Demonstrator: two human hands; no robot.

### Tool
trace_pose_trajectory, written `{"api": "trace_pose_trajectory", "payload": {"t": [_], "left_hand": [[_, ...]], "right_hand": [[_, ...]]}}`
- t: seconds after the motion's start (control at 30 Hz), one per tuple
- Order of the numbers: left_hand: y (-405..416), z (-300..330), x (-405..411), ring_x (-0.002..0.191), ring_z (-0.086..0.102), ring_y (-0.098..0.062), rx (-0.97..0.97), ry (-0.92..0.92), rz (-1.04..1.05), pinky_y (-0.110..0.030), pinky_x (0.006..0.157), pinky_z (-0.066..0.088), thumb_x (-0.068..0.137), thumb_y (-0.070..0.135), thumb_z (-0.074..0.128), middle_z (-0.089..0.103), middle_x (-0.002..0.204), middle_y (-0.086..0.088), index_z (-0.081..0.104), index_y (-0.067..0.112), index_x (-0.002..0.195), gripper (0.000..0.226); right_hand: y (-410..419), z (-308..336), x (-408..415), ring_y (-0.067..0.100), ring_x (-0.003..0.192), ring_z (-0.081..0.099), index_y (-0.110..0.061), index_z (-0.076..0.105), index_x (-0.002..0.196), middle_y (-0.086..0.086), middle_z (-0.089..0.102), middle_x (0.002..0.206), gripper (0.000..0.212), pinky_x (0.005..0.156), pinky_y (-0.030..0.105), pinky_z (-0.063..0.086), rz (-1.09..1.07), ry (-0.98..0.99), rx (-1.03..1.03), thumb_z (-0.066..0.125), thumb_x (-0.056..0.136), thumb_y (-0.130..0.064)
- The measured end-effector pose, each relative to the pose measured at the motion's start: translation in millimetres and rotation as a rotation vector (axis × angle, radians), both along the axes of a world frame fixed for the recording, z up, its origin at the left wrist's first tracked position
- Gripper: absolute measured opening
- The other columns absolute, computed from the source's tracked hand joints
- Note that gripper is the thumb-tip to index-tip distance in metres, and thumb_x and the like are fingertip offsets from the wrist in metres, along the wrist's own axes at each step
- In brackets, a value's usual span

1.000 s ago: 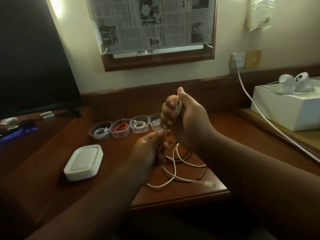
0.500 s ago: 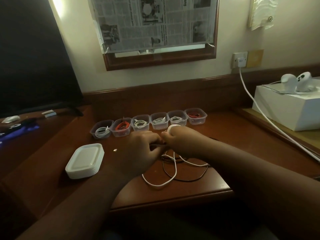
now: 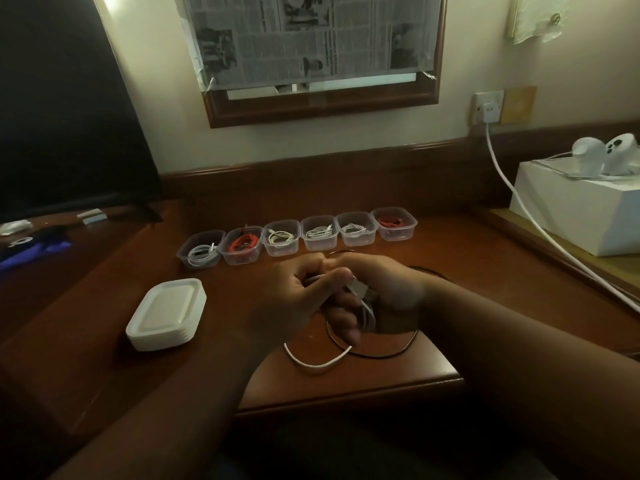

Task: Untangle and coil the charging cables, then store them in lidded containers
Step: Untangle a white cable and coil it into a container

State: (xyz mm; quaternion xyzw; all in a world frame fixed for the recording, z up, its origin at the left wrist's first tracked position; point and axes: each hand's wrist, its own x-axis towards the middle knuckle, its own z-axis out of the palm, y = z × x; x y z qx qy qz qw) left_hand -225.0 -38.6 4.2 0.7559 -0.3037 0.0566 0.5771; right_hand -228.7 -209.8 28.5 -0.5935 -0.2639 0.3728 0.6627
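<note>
The white cable (image 3: 363, 306) is bunched between both hands just above the surface (image 3: 398, 372), with one loose loop hanging out below and lying on the wood. It looks light, limp and springy: loops will likely open again unless pinned, so the best hold is probably across the gathered turns, with the stiffer plug end, seemingly the pale block between the hands, kept tucked in. The left hand (image 3: 294, 299) is curled, its thumb pressing the strand; the right hand (image 3: 377, 299) is curled round the bundle, fingers wrapped under it. A thin dark cable (image 3: 377, 355) lies in a ring on the surface beneath the hands, and being so fine it may snag the white one. Behind stand six open tubs (image 3: 298, 237) in a row, each holding a coiled cable, white or red; a stack of lids (image 3: 166, 315) sits to the left. How many turns the bundle has, and where the cable's far end lies, are hidden by the fingers. The dim light makes it hard to tell whether the two cables are crossed under the hands.
</note>
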Motion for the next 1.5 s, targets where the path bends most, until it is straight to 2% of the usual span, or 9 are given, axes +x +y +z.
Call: {"api": "trace_pose_trajectory", "payload": {"t": [0.2, 0.33, 0.5, 0.6, 0.77, 0.87, 0.97, 1.3, 1.5], "left_hand": [[1, -5, 15, 0.054, 0.064, -0.016, -0.014, -0.081, 0.099, -0.027, 0.051, 0.051, 0.082, 0.057, 0.06, 0.066, 0.063, -0.002, 0.065, 0.015, 0.08, 0.042], [4, -16, 41, 0.069, 0.067, -0.033, 0.009, -0.123, 0.202, -0.052, 0.065, 0.056, 0.081, 0.069, 0.058, 0.066, 0.073, -0.017, 0.066, 0.0, 0.082, 0.069], [4, -19, 66, 0.047, 0.053, -0.014, -0.124, 0.103, 0.314, -0.029, 0.05, 0.044, 0.079, 0.067, 0.058, 0.055, 0.051, -0.003, 0.066, 0.012, 0.069, 0.056], [-6, -21, 85, 0.052, 0.062, -0.019, -0.246, 0.259, 0.312, -0.033, 0.056, 0.053, 0.084, 0.054, 0.061, 0.063, 0.057, -0.007, 0.067, 0.014, 0.068, 0.044], [-20, -34, 132, 0.091, 0.069, -0.048, -0.453, 0.468, 0.375, -0.064, 0.089, 0.053, 0.094, 0.051, 0.058, 0.07, 0.094, -0.031, 0.068, 0.003, 0.086, 0.05], [-21, -48, 160, 0.08, 0.065, -0.041, -0.431, 0.382, 0.424, -0.052, 0.087, 0.054, 0.087, 0.059, 0.051, 0.067, 0.077, -0.021, 0.068, 0.017, 0.069, 0.048], [-19, -62, 173, 0.072, 0.057, -0.017, -0.355, 0.175, 0.403, -0.028, 0.069, 0.05, 0.104, 0.025, 0.038, 0.061, 0.076, 0.004, 0.061, 0.018, 0.094, 0.026], [-18, -78, 173, 0.106, 0.059, -0.002, -0.048, -0.148, 0.56, -0.015, 0.087, 0.047, 0.093, 0.05, 0.051, 0.059, 0.109, 0.015, 0.061, 0.043, 0.105, 0.017], [-19, -69, 170, 0.094, 0.072, -0.021, -0.294, 0.247, 0.448, -0.042, 0.087, 0.058, 0.091, 0.015, 0.068, 0.076, 0.099, -0.004, 0.072, 0.027, 0.101, 0.016]], "right_hand": [[13, -2, 7, 0.025, 0.064, 0.067, 0.004, 0.057, 0.085, 0.016, 0.065, 0.07, 0.066, 0.063, 0.031, 0.056, -0.347, -0.12, -0.068, 0.036, 0.1, -0.057], [15, -9, 25, 0.025, 0.09, 0.07, -0.007, 0.067, 0.095, 0.015, 0.071, 0.091, 0.054, 0.086, 0.038, 0.058, -0.596, -0.381, -0.202, 0.035, 0.102, -0.05], [19, -26, 47, 0.012, 0.087, 0.064, -0.015, 0.057, 0.12, 0.006, 0.064, 0.098, 0.033, 0.077, 0.03, 0.055, -0.596, -0.579, -0.255, 0.035, 0.106, -0.034], [26, -34, 70, 0.005, 0.069, 0.06, -0.013, 0.059, 0.115, 0.005, 0.061, 0.083, 0.026, 0.064, 0.025, 0.05, -0.69, -0.551, -0.243, 0.041, 0.105, -0.03], [33, -47, 121, 0.017, 0.077, 0.055, -0.016, 0.059, 0.101, 0.005, 0.059, 0.085, 0.031, 0.071, 0.034, 0.046, -0.775, -0.314, -0.259, 0.036, 0.106, -0.036], [36, -62, 149, 0.011, 0.063, 0.048, -0.016, 0.058, 0.093, -0.002, 0.052, 0.071, 0.03, 0.061, 0.028, 0.039, -0.847, -0.121, -0.102, 0.036, 0.106, -0.032], [37, -78, 166, 0.007, 0.051, 0.041, -0.013, 0.055, 0.091, -0.008, 0.046, 0.057, 0.029, 0.053, 0.024, 0.034, -0.915, -0.016, 0.15, 0.035, 0.107, -0.027], [31, -94, 179, -0.002, 0.055, 0.049, -0.011, 0.06, 0.097, -0.014, 0.055, 0.058, 0.031, 0.053, 0.014, 0.042, -1.001, -0.279, 0.202, 0.033, 0.107, -0.019], [26, -100, 180, 0.004, 0.06, 0.052, -0.013, 0.06, 0.1, -0.012, 0.057, 0.063, 0.026, 0.057, 0.025, 0.047, -0.915, -0.386, 0.164, 0.036, 0.107, -0.02]]}}
